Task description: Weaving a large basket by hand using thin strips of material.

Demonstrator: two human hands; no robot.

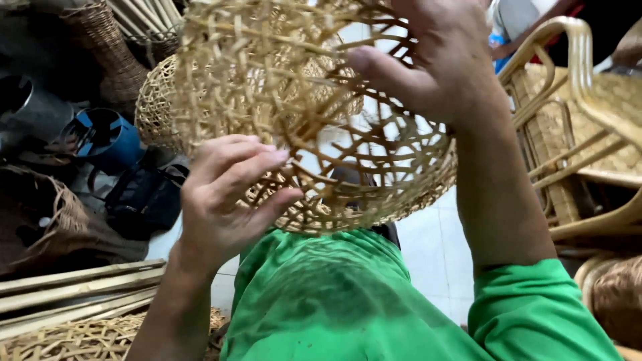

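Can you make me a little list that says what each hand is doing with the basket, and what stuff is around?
held thing: open-weave cane basket, lifted up close to the camera
left hand: grips the basket's lower rim, fingers curled over it
right hand: holds the basket's upper right side
clothing: green sleeve
left of view: blue container, flat cane strips
right of view: cane chair
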